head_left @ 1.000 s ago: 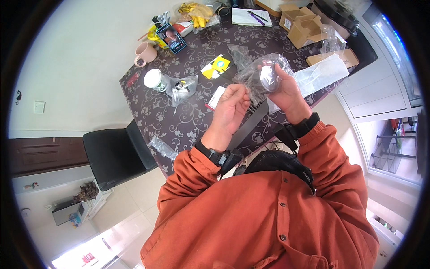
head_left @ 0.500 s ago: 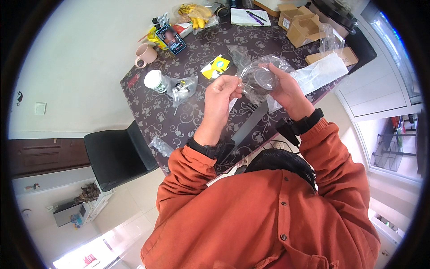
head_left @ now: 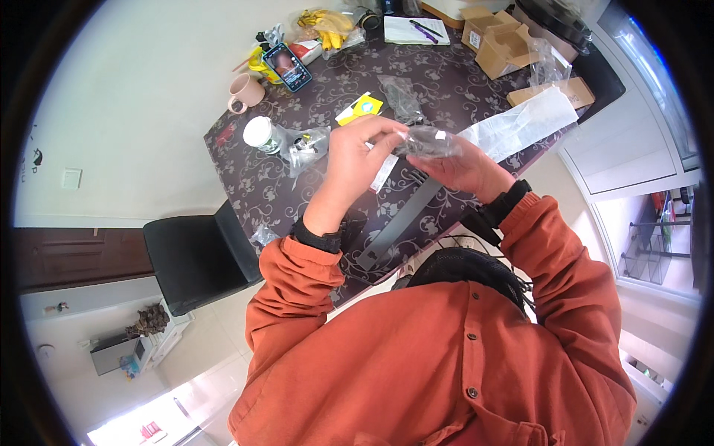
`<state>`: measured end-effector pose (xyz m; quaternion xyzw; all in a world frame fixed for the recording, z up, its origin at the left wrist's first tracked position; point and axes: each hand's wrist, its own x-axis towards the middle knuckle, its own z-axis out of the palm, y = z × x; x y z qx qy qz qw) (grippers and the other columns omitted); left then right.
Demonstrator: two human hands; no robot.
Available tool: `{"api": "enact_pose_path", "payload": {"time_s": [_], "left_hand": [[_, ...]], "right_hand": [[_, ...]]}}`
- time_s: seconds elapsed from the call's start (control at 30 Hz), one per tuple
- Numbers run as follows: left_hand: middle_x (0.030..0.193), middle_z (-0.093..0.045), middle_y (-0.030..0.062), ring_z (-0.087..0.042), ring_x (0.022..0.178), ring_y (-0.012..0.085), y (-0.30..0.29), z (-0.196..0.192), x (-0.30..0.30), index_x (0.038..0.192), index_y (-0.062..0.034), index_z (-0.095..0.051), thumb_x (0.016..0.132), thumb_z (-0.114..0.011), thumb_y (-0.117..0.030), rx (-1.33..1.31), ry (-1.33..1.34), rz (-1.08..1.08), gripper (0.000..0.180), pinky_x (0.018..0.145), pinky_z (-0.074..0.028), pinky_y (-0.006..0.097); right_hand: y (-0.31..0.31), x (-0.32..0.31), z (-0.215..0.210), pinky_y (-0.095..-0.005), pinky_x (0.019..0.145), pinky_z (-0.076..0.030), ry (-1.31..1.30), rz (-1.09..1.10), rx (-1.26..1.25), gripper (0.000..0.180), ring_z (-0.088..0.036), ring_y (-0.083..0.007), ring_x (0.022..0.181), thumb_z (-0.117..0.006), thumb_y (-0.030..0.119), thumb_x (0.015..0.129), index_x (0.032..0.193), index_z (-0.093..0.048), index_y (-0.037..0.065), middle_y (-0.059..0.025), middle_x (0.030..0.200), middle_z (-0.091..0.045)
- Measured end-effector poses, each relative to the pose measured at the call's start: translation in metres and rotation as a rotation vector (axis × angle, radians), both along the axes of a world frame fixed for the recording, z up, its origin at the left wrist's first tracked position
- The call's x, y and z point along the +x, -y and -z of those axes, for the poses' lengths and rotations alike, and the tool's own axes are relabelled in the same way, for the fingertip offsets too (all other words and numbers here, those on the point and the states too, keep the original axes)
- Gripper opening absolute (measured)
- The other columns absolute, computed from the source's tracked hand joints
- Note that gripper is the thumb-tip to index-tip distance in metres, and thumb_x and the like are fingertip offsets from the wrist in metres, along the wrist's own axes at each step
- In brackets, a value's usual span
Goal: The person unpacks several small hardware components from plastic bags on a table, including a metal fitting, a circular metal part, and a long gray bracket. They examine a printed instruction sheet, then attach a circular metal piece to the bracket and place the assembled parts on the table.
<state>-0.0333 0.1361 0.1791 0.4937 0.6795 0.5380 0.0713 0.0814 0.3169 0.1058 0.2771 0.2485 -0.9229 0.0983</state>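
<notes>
Over the table, both hands hold a crinkled clear plastic bag point(head_left: 429, 141) with a rounded, glossy, see-through shape; what is inside cannot be made out. My left hand point(head_left: 357, 156) pinches its left end between thumb and fingers. Underneath and at the right side, my right hand point(head_left: 468, 169) supports it with curled fingers, partly hidden by the plastic. Below the hands lies a long dark grey flat strip point(head_left: 401, 223) running diagonally. A white paper slip point(head_left: 383, 175) shows between the hands, and a yellow and white small box point(head_left: 360, 109) lies just beyond my left hand.
On the dark floral table point(head_left: 446, 74) are a pink mug point(head_left: 247, 91), a white-lidded cup point(head_left: 260, 134), a bag of small parts point(head_left: 305, 149), a propped phone point(head_left: 286, 67), bananas point(head_left: 327, 26), a notebook point(head_left: 416, 31), cardboard boxes point(head_left: 498, 44) and white wrapping point(head_left: 528, 123).
The clear plastic has tilted to lie flatter, its round face no longer facing up. My left hand has shifted slightly, and another clear bag beyond now shows more fully.
</notes>
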Motion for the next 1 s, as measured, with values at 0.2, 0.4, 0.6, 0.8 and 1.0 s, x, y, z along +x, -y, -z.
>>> {"api": "enact_pose_path", "payload": {"time_s": [0.2,0.4,0.6,0.8,1.0], "left_hand": [[0.077,-0.064,0.0002,-0.056,0.068,0.0044,0.003,0.002,-0.003,0.091,-0.0009,-0.065,0.090,-0.065,-0.012,0.016,0.427,0.028,0.011,0.062,-0.044,0.020],[0.072,-0.060,-0.0004,-0.052,0.065,0.0052,0.004,0.002,0.001,0.088,-0.0013,-0.061,0.092,-0.062,-0.013,0.027,0.507,0.077,0.013,0.061,-0.042,0.021],[0.072,-0.058,-0.0003,-0.050,0.066,0.0058,0.010,0.006,0.006,0.088,-0.0015,-0.059,0.092,-0.061,-0.013,-0.009,0.572,0.045,0.013,0.062,-0.041,0.020],[0.076,-0.059,-0.0018,-0.051,0.067,0.0060,0.012,0.007,0.006,0.097,-0.0023,-0.062,0.091,-0.059,-0.011,0.085,0.668,0.072,0.011,0.063,-0.041,0.020],[0.077,-0.063,-0.0018,-0.056,0.067,0.0053,0.017,0.004,-0.003,0.096,-0.0023,-0.067,0.084,-0.067,-0.009,-0.101,0.447,0.002,0.014,0.062,-0.045,0.021]], "right_hand": [[0.004,0.014,-0.034,-0.0330,0.090,-0.048,-0.075,0.074,0.834,0.049,-0.057,-0.0215,0.109,-0.039,0.042,0.100,0.129,-0.048,0.003,-0.0125,0.129,-0.049],[0.020,0.007,-0.067,-0.0199,0.075,-0.044,-0.533,0.011,1.152,0.030,-0.054,-0.0034,0.085,-0.071,0.014,0.084,0.110,-0.063,0.002,0.0000,0.098,-0.063],[0.024,0.002,-0.072,-0.0209,0.066,-0.046,-0.387,-0.066,1.325,0.018,-0.055,-0.0046,0.070,-0.073,0.013,0.080,0.093,-0.066,0.001,0.0018,0.079,-0.064],[0.028,-0.002,-0.068,-0.0218,0.063,-0.046,-0.367,0.008,1.332,0.018,-0.055,-0.0049,0.067,-0.076,0.008,0.074,0.087,-0.065,0.002,0.0007,0.074,-0.062],[0.034,-0.005,-0.069,-0.0218,0.063,-0.046,-0.379,-0.001,1.383,0.022,-0.055,-0.0055,0.067,-0.077,0.005,0.071,0.086,-0.062,0.003,0.0007,0.073,-0.060]]}}
